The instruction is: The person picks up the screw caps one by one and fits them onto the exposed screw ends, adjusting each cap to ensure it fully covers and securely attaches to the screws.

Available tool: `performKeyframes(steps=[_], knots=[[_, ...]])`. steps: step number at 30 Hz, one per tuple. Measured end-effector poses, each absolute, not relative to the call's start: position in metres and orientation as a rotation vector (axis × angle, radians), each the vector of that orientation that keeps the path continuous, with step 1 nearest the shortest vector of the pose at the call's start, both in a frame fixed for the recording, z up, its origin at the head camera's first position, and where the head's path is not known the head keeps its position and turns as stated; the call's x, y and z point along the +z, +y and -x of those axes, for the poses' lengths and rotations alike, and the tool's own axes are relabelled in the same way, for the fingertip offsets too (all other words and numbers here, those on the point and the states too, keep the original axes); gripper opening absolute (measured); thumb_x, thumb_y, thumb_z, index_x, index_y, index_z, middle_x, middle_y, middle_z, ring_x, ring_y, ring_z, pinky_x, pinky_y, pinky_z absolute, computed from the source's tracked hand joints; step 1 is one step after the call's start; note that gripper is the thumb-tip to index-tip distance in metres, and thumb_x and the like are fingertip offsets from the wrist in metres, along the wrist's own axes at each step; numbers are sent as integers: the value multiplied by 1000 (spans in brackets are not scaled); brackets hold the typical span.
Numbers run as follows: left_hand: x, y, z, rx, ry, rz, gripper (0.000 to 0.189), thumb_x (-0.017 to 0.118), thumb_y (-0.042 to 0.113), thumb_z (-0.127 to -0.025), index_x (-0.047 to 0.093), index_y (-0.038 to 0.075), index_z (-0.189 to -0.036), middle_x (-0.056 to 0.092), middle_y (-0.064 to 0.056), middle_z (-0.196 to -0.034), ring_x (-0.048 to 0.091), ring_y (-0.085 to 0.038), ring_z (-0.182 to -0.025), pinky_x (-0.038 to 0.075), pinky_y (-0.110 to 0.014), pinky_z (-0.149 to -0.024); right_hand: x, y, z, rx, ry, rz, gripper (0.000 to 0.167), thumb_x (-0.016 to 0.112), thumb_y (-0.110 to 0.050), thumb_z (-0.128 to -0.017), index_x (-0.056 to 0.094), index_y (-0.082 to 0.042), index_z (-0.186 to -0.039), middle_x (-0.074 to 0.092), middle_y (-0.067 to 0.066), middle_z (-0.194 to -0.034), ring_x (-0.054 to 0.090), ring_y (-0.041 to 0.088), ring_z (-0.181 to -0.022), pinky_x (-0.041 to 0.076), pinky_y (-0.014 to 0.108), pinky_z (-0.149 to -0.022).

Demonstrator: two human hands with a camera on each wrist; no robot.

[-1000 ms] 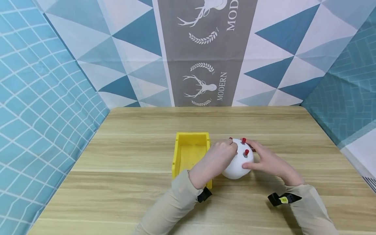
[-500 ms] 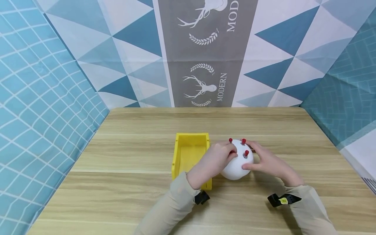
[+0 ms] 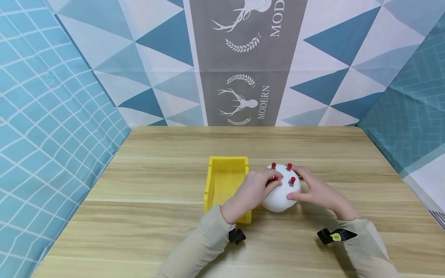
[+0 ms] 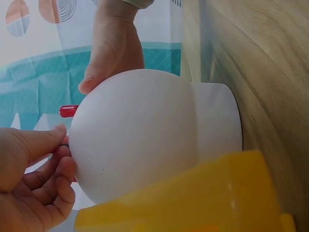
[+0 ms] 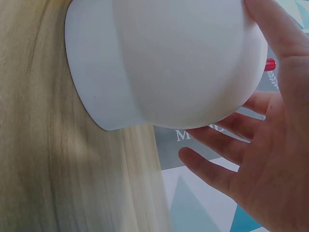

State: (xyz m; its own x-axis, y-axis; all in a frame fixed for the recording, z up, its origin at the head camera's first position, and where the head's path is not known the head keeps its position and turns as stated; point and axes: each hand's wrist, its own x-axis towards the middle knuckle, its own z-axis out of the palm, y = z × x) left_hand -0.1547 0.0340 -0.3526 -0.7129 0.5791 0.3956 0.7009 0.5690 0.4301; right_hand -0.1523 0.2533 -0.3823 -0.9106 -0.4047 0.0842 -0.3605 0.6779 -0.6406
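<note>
A white dome-shaped body [image 3: 277, 200] stands on the table, with several red-capped pegs rising from its top. My left hand [image 3: 255, 188] is at its left side, thumb and forefinger pinching one red-capped peg [image 3: 276, 178]. In the left wrist view, the fingertips [image 4: 59, 131] of that hand meet at the peg's dark stem, close to the dome's surface. My right hand [image 3: 314, 192] holds the dome from the right, thumb in front and fingers behind. Another red-capped peg [image 5: 270, 65] shows past the dome in the right wrist view. The fingers' far ends are partly hidden there.
A yellow open bin [image 3: 226, 173] stands just left of the dome, its front part behind my left forearm. The wooden table [image 3: 149, 185] reaches back to a patterned wall cloth [image 3: 240, 69]. Black wrist cameras hang under both wrists.
My left fingers have shifted and spread slightly at the peg, so its red cap now shows between them. The left wrist has dropped a little to the left. My right hand stays on the dome.
</note>
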Motion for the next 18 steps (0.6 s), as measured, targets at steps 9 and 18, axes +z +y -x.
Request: performKeyframes(steps=[9,18], knots=[[-347,20,151,-797,-2645,1065,44,62,28,-86,52,15,-126,64,1,-88,52,-4,-65,42,-7,-59,-378,255,151,-1033,2814,652,82,70,-39,-76,28,-9,-140,39,17,-135,45,39,-115,43,58,-85],[-337,-21,152,-827,-2600,961,32,59,24,-88,59,10,-117,61,3,-80,54,-8,-67,42,-12,-57,-367,264,150,-1165,2783,646,50,35,-28,-98,24,-11,-143,29,18,-144,26,44,-129,27,67,-93]])
